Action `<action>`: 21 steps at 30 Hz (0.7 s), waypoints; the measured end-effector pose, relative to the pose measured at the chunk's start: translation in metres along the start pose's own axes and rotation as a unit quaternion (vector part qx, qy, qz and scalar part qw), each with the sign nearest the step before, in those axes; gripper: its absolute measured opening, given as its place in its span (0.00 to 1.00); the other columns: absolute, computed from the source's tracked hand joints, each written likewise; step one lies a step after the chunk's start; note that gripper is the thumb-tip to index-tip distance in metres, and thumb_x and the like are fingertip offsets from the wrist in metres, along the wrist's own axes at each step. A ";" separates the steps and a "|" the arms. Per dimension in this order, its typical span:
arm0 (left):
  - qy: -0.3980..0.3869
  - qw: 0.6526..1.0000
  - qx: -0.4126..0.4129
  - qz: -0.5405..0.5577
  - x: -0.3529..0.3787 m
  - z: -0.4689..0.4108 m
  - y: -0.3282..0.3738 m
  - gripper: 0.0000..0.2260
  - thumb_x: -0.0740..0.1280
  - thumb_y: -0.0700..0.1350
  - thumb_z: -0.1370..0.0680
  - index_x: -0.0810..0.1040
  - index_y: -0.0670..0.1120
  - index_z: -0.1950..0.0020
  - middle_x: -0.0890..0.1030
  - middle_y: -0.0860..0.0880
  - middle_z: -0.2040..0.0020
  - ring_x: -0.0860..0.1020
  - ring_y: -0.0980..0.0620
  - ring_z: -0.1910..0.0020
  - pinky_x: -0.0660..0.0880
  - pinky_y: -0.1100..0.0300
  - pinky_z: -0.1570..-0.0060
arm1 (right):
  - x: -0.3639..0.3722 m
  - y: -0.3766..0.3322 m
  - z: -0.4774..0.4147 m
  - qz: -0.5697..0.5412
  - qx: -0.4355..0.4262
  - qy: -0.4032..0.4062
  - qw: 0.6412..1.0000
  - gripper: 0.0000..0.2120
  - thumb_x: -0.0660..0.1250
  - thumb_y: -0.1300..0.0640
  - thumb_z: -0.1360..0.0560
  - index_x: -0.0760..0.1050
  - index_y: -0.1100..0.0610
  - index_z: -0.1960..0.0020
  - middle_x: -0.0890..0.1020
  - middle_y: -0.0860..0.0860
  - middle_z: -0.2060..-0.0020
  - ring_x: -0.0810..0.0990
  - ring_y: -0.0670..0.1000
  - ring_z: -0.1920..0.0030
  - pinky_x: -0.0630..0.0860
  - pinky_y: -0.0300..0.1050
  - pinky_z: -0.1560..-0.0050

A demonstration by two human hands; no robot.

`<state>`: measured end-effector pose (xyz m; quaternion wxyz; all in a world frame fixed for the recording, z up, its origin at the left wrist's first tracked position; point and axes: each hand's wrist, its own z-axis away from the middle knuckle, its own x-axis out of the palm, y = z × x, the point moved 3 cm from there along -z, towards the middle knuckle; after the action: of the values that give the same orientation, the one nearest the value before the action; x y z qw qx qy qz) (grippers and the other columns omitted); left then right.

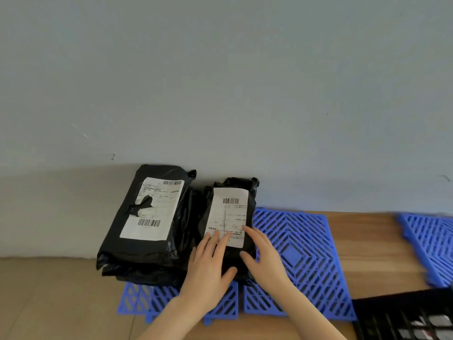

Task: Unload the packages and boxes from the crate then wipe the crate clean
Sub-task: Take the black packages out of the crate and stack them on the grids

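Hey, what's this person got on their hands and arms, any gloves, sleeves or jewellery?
Nothing worn shows. The left hand and right hand are bare: no gloves, rings or watch. Both forearms are uncovered to the frame edge, no sleeve in view.

Even soft daylight, edges bowed, right blurred

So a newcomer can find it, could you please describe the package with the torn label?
On the blue grid mats below the grey wall lie two black packages. It is the larger left package; its label has a black tear, unlike that on the smaller package.
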<state>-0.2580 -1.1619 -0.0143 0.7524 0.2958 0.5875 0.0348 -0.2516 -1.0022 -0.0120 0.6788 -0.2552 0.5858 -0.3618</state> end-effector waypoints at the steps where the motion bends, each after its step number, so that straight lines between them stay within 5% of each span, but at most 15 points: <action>1: 0.003 1.000 0.000 -0.012 0.002 -0.001 0.000 0.33 0.58 0.59 0.19 0.43 0.56 0.21 0.43 0.54 0.20 0.41 0.53 0.21 0.49 0.50 0.23 | 0.003 0.003 0.001 0.003 0.004 -0.024 1.000 0.30 0.65 0.58 0.21 0.59 0.44 0.24 0.59 0.43 0.25 0.60 0.43 0.26 0.59 0.25 0.35; 4: 0.013 1.000 -0.001 -0.026 0.004 0.001 0.002 0.32 0.58 0.58 0.19 0.46 0.54 0.20 0.43 0.53 0.20 0.41 0.52 0.21 0.51 0.52 0.23 | 0.011 0.004 -0.001 0.013 0.014 -0.061 0.998 0.34 0.64 0.62 0.22 0.55 0.48 0.22 0.55 0.45 0.23 0.60 0.45 0.25 0.63 0.32 0.31; 7: 0.006 0.999 0.009 -0.039 0.005 0.011 0.001 0.31 0.58 0.58 0.19 0.47 0.54 0.20 0.44 0.52 0.20 0.42 0.52 0.22 0.53 0.54 0.24 | 0.016 0.002 0.000 0.030 0.003 -0.079 0.996 0.35 0.63 0.64 0.23 0.53 0.48 0.21 0.53 0.42 0.23 0.60 0.45 0.25 0.61 0.19 0.40; 10: 0.000 0.999 0.018 -0.034 -0.003 0.016 -0.002 0.31 0.59 0.58 0.19 0.49 0.53 0.20 0.45 0.53 0.20 0.43 0.53 0.22 0.52 0.58 0.24 | 0.013 -0.001 0.007 0.047 -0.010 -0.073 0.996 0.36 0.64 0.62 0.23 0.52 0.47 0.21 0.51 0.44 0.22 0.56 0.47 0.24 0.64 0.36 0.30; 13: 0.030 0.999 0.036 0.005 -0.020 0.016 0.002 0.29 0.61 0.55 0.19 0.56 0.51 0.21 0.50 0.52 0.20 0.47 0.54 0.22 0.52 0.59 0.24 | 0.000 -0.009 0.018 0.044 -0.002 -0.044 0.998 0.34 0.65 0.59 0.23 0.54 0.45 0.22 0.48 0.43 0.22 0.52 0.46 0.23 0.63 0.45 0.27; 21: 0.102 0.976 0.139 0.133 -0.044 0.026 0.056 0.17 0.67 0.45 0.21 0.74 0.50 0.33 0.67 0.54 0.30 0.63 0.55 0.28 0.58 0.63 0.31 | -0.071 -0.026 0.092 0.065 0.037 0.100 0.992 0.26 0.65 0.53 0.20 0.62 0.42 0.25 0.51 0.40 0.22 0.53 0.44 0.23 0.61 0.38 0.33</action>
<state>-0.2312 -1.1440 0.0548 0.6287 0.4677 0.6158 0.0824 -0.1698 -0.9689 0.0686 0.6476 -0.1540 0.6525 -0.3620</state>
